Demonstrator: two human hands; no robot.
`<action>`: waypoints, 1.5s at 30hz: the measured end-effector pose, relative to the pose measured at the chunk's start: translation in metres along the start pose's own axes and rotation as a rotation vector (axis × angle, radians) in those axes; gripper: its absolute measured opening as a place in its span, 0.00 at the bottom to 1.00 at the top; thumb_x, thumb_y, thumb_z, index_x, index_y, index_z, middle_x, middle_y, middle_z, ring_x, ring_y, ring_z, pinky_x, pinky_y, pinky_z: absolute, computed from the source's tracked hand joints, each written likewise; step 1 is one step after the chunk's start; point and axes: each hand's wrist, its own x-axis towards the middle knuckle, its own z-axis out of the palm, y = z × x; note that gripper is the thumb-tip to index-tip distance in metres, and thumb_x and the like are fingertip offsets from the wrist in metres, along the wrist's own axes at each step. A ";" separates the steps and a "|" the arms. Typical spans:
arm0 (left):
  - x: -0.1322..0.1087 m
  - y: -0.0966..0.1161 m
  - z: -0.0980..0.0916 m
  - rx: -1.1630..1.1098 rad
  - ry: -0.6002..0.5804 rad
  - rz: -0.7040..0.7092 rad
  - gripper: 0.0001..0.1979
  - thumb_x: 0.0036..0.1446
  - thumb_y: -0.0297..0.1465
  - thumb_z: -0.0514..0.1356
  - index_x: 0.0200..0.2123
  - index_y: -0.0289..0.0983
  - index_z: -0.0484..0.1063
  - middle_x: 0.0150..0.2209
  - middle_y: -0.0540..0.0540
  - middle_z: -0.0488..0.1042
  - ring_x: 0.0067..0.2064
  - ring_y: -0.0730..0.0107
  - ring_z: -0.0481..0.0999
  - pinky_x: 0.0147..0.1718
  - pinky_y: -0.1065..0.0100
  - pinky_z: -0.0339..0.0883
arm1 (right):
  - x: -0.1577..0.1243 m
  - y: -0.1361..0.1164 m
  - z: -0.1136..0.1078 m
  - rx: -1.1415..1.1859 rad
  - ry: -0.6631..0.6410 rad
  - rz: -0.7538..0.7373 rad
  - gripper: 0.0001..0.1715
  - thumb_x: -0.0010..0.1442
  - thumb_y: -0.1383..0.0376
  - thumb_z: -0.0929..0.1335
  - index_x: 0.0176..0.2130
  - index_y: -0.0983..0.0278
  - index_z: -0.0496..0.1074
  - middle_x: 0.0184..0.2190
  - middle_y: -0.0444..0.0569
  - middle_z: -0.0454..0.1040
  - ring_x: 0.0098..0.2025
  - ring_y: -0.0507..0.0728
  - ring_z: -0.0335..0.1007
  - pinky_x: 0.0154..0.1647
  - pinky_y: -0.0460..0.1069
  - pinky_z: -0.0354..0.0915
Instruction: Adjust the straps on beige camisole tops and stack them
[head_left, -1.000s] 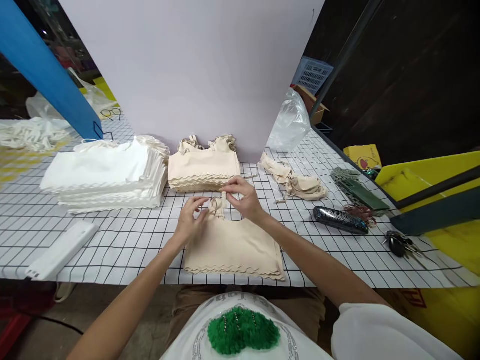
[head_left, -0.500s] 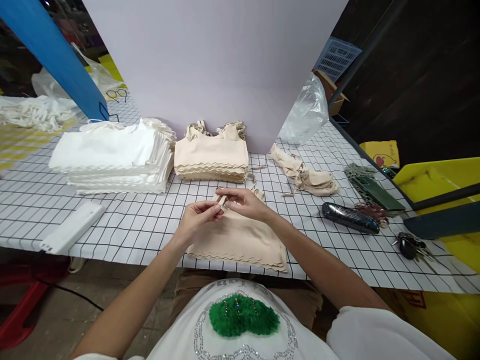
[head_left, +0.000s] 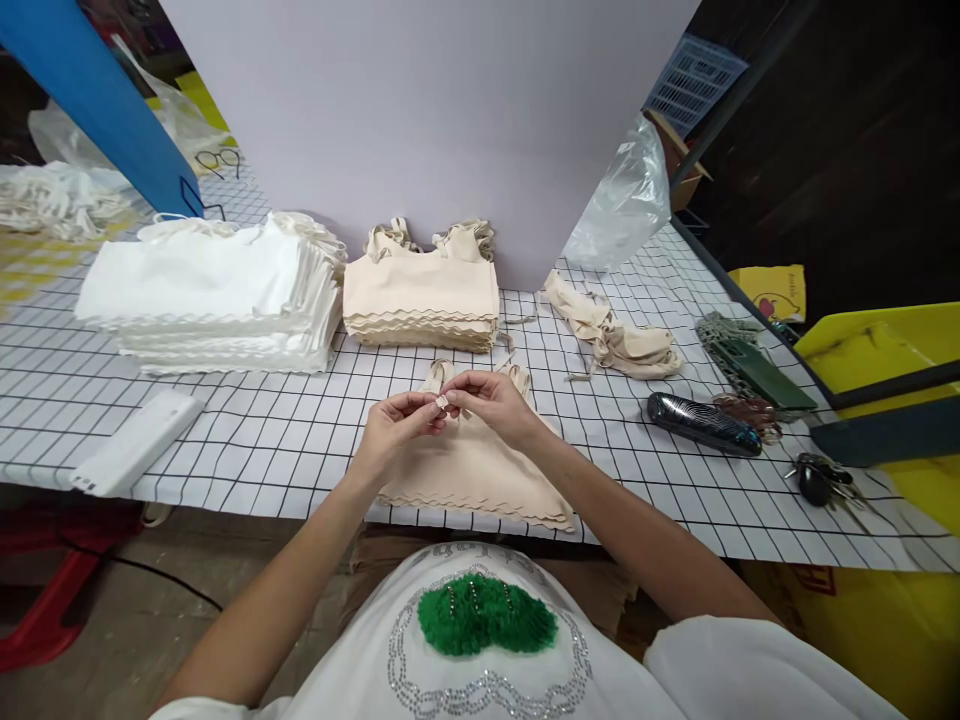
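Observation:
In front of me a beige strappy top (head_left: 472, 475) lies flat near the table's front edge, its scalloped hem towards me. Above its upper part my left hand (head_left: 394, 430) and my right hand (head_left: 495, 405) meet, both in a fingertip pinch. A small pale end of strap (head_left: 442, 402) shows between them; its exact form is too small to make out. Part of the top's upper edge is hidden by my hands. Behind it stands a folded stack of beige tops (head_left: 421, 290), straps at the far side.
A tall stack of white tops (head_left: 202, 285) stands at the left, with a white power strip (head_left: 139, 440) before it. To the right lie a crumpled beige garment (head_left: 611, 335), a dark glossy case (head_left: 703, 424), a green phone (head_left: 769, 375) and keys (head_left: 821, 480). A pale panel (head_left: 427, 120) rises behind.
My fingers have closed nearer together, and the strap loop seen between them has become a small pinched end. My view has shifted slightly; the stacks stay where they were.

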 end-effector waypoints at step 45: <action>0.011 -0.021 -0.028 1.023 -0.073 0.351 0.12 0.52 0.34 0.70 0.40 0.41 0.76 0.41 0.45 0.79 0.46 0.54 0.70 0.50 0.53 0.59 | 0.006 0.003 -0.020 -0.612 -0.093 -0.141 0.06 0.63 0.65 0.68 0.34 0.64 0.74 0.35 0.48 0.75 0.39 0.55 0.68 0.42 0.51 0.64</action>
